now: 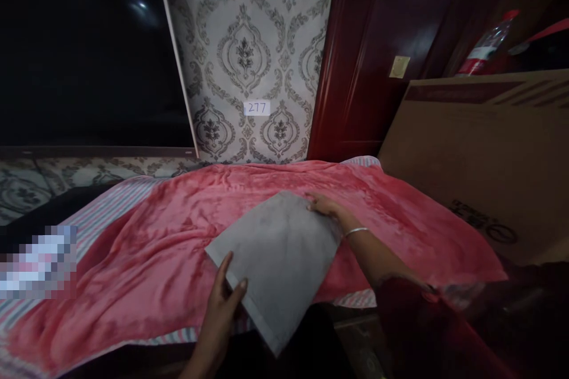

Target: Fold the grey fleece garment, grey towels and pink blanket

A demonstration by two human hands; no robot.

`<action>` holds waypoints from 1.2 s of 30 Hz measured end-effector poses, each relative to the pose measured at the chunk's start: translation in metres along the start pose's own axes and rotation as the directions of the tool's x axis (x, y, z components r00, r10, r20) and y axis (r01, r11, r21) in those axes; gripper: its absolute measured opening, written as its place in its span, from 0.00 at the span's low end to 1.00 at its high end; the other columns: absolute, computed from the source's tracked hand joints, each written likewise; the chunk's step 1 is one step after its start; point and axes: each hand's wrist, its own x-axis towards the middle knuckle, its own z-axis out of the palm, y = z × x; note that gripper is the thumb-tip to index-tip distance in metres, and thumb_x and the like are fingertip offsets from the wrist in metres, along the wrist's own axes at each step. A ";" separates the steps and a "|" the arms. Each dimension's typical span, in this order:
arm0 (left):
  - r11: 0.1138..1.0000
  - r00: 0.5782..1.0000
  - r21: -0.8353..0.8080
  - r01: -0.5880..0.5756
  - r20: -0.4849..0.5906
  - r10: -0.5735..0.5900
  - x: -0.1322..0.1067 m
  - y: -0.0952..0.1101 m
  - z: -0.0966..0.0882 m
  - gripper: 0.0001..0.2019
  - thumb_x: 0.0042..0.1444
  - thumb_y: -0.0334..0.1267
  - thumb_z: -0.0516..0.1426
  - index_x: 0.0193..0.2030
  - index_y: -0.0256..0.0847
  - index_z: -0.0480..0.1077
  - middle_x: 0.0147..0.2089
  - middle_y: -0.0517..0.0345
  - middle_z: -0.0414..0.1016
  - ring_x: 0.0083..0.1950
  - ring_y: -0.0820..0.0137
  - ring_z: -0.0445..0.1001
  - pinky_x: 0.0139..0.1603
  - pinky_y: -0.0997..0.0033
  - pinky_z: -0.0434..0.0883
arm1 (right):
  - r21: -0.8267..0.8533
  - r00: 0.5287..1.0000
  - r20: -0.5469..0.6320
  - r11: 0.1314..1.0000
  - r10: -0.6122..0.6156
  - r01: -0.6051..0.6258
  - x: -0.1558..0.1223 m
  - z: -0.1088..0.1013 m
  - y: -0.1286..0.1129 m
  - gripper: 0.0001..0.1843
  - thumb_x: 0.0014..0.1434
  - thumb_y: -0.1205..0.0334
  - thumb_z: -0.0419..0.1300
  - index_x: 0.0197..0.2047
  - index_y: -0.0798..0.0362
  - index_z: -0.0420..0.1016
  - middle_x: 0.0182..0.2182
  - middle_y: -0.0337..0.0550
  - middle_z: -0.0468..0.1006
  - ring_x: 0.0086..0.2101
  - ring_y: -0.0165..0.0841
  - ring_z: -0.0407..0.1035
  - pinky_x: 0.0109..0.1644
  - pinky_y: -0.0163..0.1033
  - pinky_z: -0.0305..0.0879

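A flat grey piece, which looks like folded cloth or a cloth bag, is tilted between my hands above a pink blanket. My left hand grips its lower left edge, thumb and finger showing on the near face and the other fingers hidden beneath. At its upper right edge, my right hand holds it with fingers curled over the border. A silver bangle circles my right wrist. The grey piece's lowest corner hangs past the blanket's front edge.
Under the blanket lies a striped sheet. A large cardboard box stands at right, with a plastic bottle behind its top edge. A television is at left; a paper label marked 277 is on the patterned wall.
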 end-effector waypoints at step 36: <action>0.818 0.898 -0.370 0.440 0.147 -0.416 -0.026 0.025 0.028 0.28 0.39 0.47 0.72 0.47 0.40 0.75 0.48 0.47 0.82 0.54 0.51 0.78 0.49 0.58 0.78 | 0.819 0.922 0.336 0.424 0.190 -0.386 -0.249 0.109 0.031 0.36 0.52 0.29 0.62 0.47 0.54 0.79 0.40 0.53 0.83 0.37 0.41 0.78 0.45 0.47 0.70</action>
